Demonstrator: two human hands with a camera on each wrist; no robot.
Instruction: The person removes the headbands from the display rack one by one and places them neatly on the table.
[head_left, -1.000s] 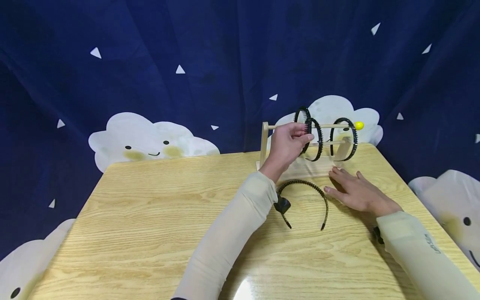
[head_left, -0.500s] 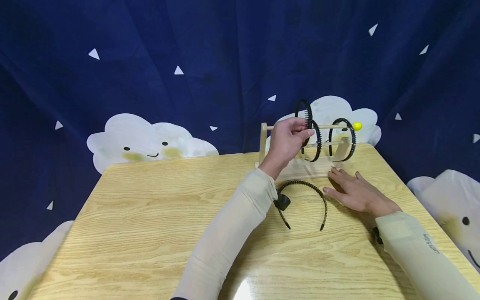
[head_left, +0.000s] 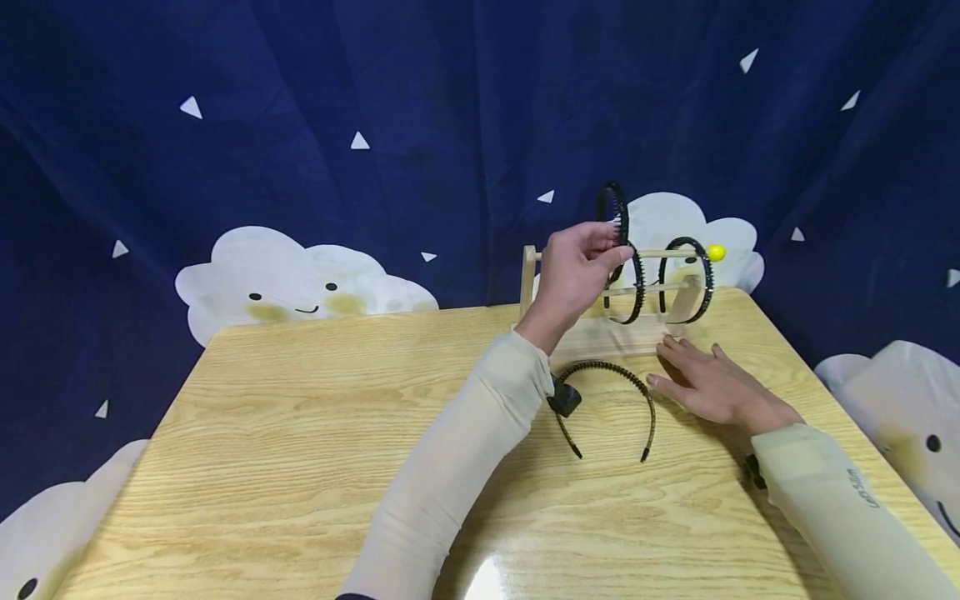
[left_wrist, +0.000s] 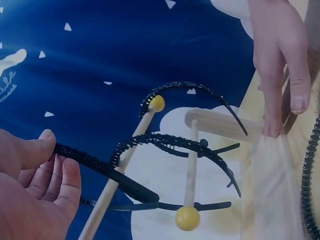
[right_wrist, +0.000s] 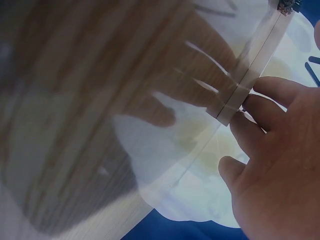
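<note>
Evidently I have the black toothed headband (left_wrist: 134, 184) pinched along one side between the thumb and fingers of my left hand (head_left: 576, 267), its arch up at the top rail (head_left: 658, 252) of the wooden rack (head_left: 600, 340); I can't tell whether it touches that rail. My right hand (head_left: 716, 387) lies with fingers extended, fingertips at the rack's base. I judge the band light, springy and stiff enough to keep its curve, probably thin plastic, smooth on its flat end, so I'd grip one side lightly near the teeth, where they offer bite, and avoid prying its ends apart, which could snap it. The teeth may also snag on the neighbouring headband (head_left: 640, 287)
</note>
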